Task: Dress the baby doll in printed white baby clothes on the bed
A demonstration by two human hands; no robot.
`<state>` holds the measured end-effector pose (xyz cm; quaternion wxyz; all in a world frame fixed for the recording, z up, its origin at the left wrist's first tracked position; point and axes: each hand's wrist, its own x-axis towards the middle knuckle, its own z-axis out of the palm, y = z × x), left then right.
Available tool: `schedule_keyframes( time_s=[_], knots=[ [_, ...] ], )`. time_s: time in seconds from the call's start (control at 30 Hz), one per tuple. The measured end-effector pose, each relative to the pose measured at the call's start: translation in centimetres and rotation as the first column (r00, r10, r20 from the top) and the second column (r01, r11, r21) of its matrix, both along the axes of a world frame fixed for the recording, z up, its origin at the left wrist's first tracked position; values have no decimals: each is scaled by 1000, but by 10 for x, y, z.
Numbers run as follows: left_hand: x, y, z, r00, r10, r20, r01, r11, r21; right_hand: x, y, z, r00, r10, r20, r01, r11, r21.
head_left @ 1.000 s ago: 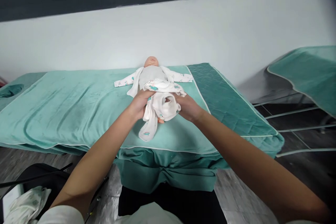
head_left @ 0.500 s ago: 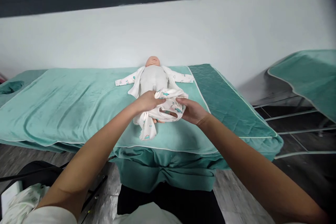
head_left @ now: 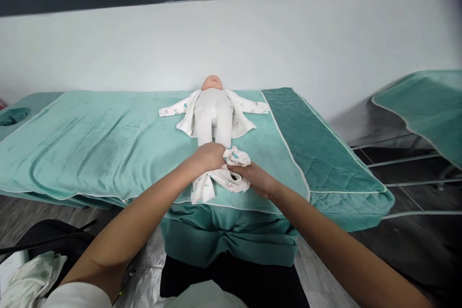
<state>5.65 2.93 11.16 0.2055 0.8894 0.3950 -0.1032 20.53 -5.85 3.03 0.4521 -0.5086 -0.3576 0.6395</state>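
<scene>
A baby doll lies on its back on the green-covered bed, head toward the wall and legs toward me. Its arms are in the sleeves of a white printed jacket, which is spread open at the front. Bunched at the doll's feet is a pair of white printed baby pants. My left hand is closed on the cloth by the doll's lower legs. On the other side, my right hand grips the pants near a round opening. The doll's feet are hidden by my hands and the cloth.
The green bed cover has creases on the left. A darker quilted mattress shows at right, beside a metal frame and another green cover. A printed cloth lies on a black seat at lower left.
Both hands have drawn the pants toward me, from over the doll's legs down to its feet. The doll's legs and the jacket's lower edges now show.
</scene>
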Motion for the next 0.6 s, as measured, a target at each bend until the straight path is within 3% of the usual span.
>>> schedule_keyframes(
  time_s=[0.13, 0.3, 0.6],
  knots=[
    [-3, 1, 5, 999, -38, 26, 39, 997, -63, -6, -6, 1, 999, -2, -47, -1, 998, -62],
    [-5, 6, 7, 999, -30, 27, 33, 994, -106, -15, -7, -9, 991, -121, 59, 117, 991, 67],
    [-17, 13, 3, 943, 49, 330, 47, 960, -275, -24, -6, -21, 947, -317, 47, 301, 932, 201]
  ],
)
